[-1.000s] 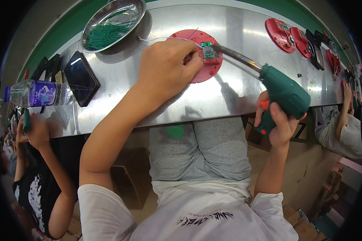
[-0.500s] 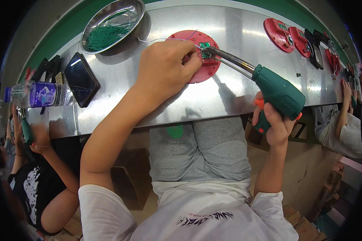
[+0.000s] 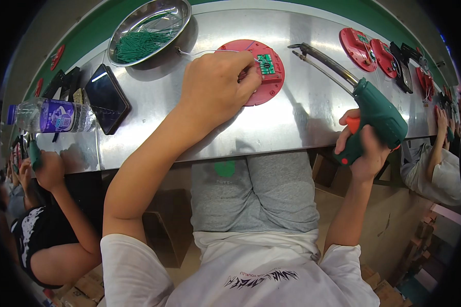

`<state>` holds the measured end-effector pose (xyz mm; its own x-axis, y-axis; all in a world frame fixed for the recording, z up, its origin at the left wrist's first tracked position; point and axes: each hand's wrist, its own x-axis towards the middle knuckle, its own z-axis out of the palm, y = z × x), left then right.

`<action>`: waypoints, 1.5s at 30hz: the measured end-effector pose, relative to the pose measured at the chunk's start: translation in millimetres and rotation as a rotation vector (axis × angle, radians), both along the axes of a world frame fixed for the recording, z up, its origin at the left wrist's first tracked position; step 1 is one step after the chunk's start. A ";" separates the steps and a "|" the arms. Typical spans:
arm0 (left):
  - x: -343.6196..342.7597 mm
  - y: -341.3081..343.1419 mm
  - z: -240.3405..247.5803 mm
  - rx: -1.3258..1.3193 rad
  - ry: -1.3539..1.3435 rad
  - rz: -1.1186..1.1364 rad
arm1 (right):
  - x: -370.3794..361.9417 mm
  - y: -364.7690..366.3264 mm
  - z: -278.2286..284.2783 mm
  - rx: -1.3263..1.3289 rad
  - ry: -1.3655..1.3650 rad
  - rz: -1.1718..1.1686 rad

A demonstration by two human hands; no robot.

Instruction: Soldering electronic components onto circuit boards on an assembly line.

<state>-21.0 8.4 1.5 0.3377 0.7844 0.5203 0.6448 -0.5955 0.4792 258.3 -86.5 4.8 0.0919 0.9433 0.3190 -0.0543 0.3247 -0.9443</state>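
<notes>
A round red plastic housing [image 3: 271, 91] lies on the metal bench, with a small green circuit board [image 3: 266, 65] set in it. My left hand [image 3: 217, 82] rests over the housing's left side, thumb and forefinger closed in a pinch on a thin wire [image 3: 205, 51]. The pinched spot is mostly hidden behind the fingers. To the right, my right hand [image 3: 366, 148] grips a green soldering gun [image 3: 379, 110] by its handle, a finger at the orange trigger. Its dark tip [image 3: 298, 47] points up and left, clear of the board, with a thin feed tube alongside.
A steel bowl [image 3: 182, 25] of green wires stands at the back left. Left of me lie a phone [image 3: 106, 100] and a plastic bottle [image 3: 61, 116]. More red housings [image 3: 357, 48] sit at the back right. Co-workers' hands [image 3: 51, 169] are at both sides.
My right hand has drawn the soldering gun right, so its tip has come off the circuit board. My left hand stays at the housing, shifted slightly in view.
</notes>
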 end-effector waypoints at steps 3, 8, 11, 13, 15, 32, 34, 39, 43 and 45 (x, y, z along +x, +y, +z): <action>3.9 2.7 -1.4 0.002 0.003 0.001 | 5.5 9.8 0.7 0.008 -0.018 -0.051; -3.5 3.6 -0.2 -0.015 0.018 0.061 | 1.6 32.1 2.9 -0.045 0.110 0.056; -17.5 2.0 -6.1 -0.018 -0.006 0.095 | 10.6 35.3 -14.6 -0.228 0.297 0.060; -8.8 8.4 -17.4 0.001 0.006 0.092 | 32.4 32.2 -22.9 -0.326 0.356 -0.064; 5.2 17.7 -14.3 -0.063 0.123 0.051 | 54.7 26.7 -22.5 -0.319 0.311 -0.167; 2.8 6.9 -7.1 0.106 -0.111 0.296 | 43.9 34.7 -6.9 -0.200 0.114 0.065; -3.8 13.0 -2.4 0.204 -0.069 0.269 | 2.4 17.1 3.6 -0.153 0.198 -0.156; -39.7 16.2 7.8 0.583 -0.113 0.212 | 11.6 22.3 -19.3 -0.344 0.285 -0.150; -39.2 22.0 8.4 0.454 -0.193 0.222 | 3.4 23.5 -18.5 -0.200 0.199 0.057; -37.4 20.7 13.4 0.305 -0.290 0.128 | -10.0 23.3 -3.5 -0.088 0.139 0.060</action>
<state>-58.4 29.1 14.9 0.0539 0.6059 0.7937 0.5873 -0.6621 0.4655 248.2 -63.2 1.3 0.0720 0.9721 0.2234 -0.2036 0.2336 -0.9508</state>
